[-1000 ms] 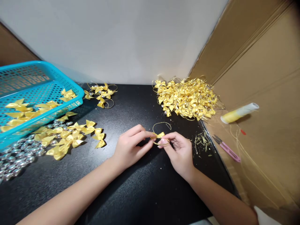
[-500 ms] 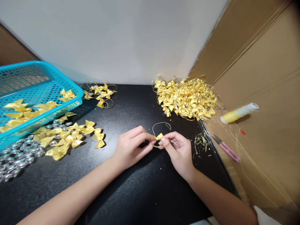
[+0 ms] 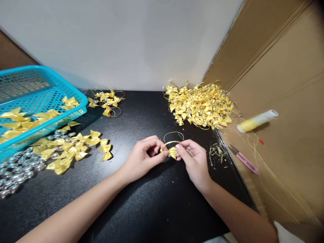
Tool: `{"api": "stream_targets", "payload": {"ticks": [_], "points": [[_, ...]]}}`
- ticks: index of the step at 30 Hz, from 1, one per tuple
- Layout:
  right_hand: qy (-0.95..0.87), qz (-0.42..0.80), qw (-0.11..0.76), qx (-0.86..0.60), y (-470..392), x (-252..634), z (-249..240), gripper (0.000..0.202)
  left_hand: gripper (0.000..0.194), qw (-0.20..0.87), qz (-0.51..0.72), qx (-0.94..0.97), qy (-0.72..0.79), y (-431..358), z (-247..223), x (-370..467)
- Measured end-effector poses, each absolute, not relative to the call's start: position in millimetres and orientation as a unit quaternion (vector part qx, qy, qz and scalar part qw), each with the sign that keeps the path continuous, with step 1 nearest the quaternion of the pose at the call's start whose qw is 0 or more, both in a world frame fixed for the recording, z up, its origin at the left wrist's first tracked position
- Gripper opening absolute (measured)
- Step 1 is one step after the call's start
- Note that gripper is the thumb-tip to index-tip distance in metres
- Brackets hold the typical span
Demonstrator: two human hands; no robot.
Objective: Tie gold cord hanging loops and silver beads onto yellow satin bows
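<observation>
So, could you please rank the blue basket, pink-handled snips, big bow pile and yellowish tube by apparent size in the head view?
1. Blue basket, partly out of frame
2. Big bow pile
3. Yellowish tube
4. Pink-handled snips

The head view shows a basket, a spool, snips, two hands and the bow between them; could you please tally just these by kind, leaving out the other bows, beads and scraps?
Hands: 2 (left hand, right hand)
Yellow bow between them: 1
Blue basket: 1
Thread spool: 1
Pink snips: 1
Total: 6
</observation>
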State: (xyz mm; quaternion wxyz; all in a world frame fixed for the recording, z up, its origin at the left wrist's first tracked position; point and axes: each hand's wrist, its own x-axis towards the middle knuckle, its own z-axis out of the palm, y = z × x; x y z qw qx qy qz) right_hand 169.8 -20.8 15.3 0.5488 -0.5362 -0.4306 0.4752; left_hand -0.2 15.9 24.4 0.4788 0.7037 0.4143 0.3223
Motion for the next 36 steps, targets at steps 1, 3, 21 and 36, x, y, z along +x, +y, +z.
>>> {"api": "stream_targets", "payload": {"ticks": [1, 3, 21, 36], "points": [[-0.433, 0.475, 0.550, -0.534, -20.7, 170.1, 15.4, 0.017, 0.014, 0.493, 0.321, 0.697, 0.410, 15.9, 24.3, 0.0], [-0.438, 0.476, 0.551, -0.527, -20.7, 170.7, 15.2, 0.016, 0.013, 0.522, 0.325, 0.682, 0.398, 16.0, 23.8, 0.9], [-0.463, 0.454, 0.547, -0.529, -21.1, 171.4, 13.0, 0.015, 0.013, 0.646, 0.346, 0.562, 0.385, 14.6, 23.7, 4.2], [-0.721, 0.023, 0.453, -0.524, -25.9, 173.4, 27.3, 0.011, 0.007, 0.453, 0.383, 0.712, 0.376, 10.5, 26.6, 1.3]]}}
